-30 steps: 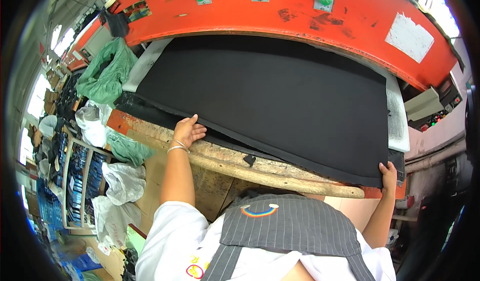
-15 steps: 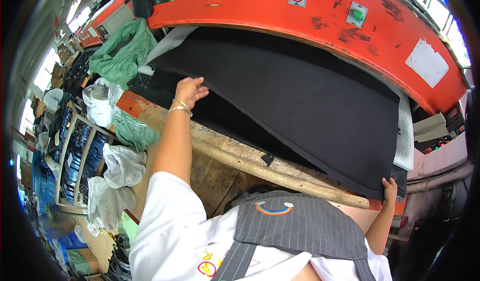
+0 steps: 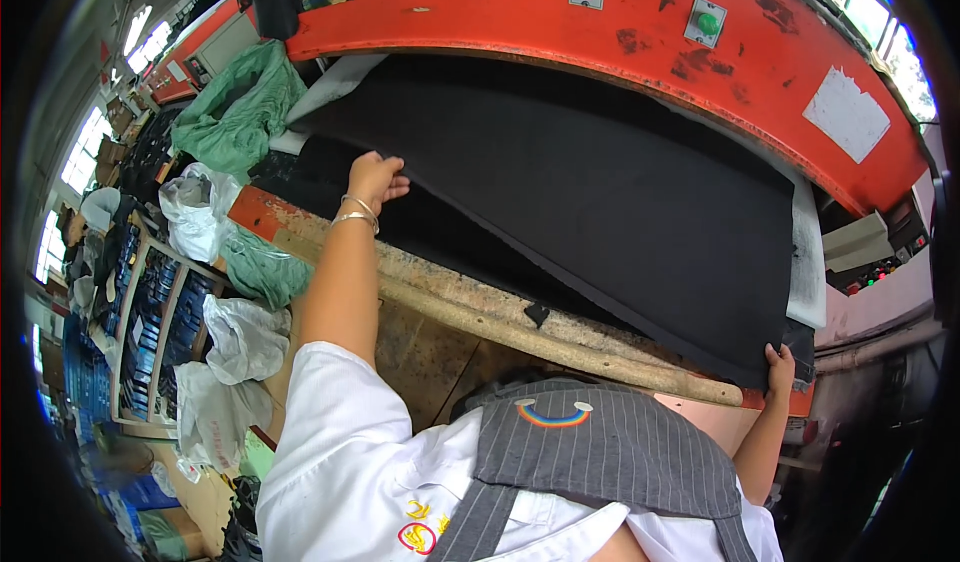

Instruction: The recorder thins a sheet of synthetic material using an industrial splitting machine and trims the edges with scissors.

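Observation:
A large black sheet of material (image 3: 580, 192) lies at a slant across the bed under a red machine, over another black layer (image 3: 450, 237). My left hand (image 3: 378, 180) pinches the sheet's near edge toward its left end. At the near right corner my right hand (image 3: 780, 370) grips the same sheet, thumb up along its edge. Between the two hands the sheet's edge runs diagonally, and the darker layer shows below it. A small black scrap (image 3: 537, 315) rests on the worn front ledge (image 3: 480, 307).
The red machine beam (image 3: 520, 22) spans the far side, with green and red buttons. White padding (image 3: 807, 252) shows at the bed's right end. Leftward are a green plastic bag (image 3: 240, 112), white bags (image 3: 245, 337) and a rack of blue pieces (image 3: 160, 312).
The view has shifted slightly. Both hands keep hold of the black sheet in nearly the same places; the left fingers look a little more closed.

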`<state>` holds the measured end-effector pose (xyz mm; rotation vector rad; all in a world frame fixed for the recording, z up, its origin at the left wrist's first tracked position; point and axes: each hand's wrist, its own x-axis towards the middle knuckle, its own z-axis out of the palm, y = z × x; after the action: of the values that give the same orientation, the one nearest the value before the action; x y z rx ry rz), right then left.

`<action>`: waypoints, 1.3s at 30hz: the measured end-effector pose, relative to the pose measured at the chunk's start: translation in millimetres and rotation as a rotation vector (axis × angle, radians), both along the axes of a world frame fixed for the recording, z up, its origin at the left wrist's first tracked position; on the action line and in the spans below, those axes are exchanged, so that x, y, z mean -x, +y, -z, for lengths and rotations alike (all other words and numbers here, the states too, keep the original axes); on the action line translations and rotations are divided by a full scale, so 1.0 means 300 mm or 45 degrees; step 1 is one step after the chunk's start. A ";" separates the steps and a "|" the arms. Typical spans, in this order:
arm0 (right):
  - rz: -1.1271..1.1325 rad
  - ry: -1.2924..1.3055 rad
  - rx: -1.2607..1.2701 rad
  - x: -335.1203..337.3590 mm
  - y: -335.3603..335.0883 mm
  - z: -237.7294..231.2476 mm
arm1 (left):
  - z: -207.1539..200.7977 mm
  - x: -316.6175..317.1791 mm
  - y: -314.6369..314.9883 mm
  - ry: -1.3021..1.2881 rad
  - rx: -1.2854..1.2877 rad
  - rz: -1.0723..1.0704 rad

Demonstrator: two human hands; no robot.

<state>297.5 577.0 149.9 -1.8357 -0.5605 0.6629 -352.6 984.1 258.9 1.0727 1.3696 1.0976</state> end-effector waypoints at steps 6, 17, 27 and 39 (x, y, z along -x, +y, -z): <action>0.004 0.024 -0.039 -0.028 -0.009 0.020 | 0.175 0.040 -0.059 0.113 0.206 -0.170; -0.028 -0.012 -0.022 -0.023 0.001 0.019 | 0.224 0.004 -0.075 0.497 0.096 -0.304; 0.017 -0.182 0.026 -0.023 -0.015 0.014 | 0.299 -0.032 -0.062 0.708 0.006 -0.382; -0.022 -0.100 0.005 -0.074 -0.005 0.053 | 0.271 -0.123 -0.087 0.755 -0.157 -0.264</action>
<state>319.8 575.5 133.9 -1.8687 -0.6276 0.6063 -315.8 958.0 177.6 1.4441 1.9320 1.0644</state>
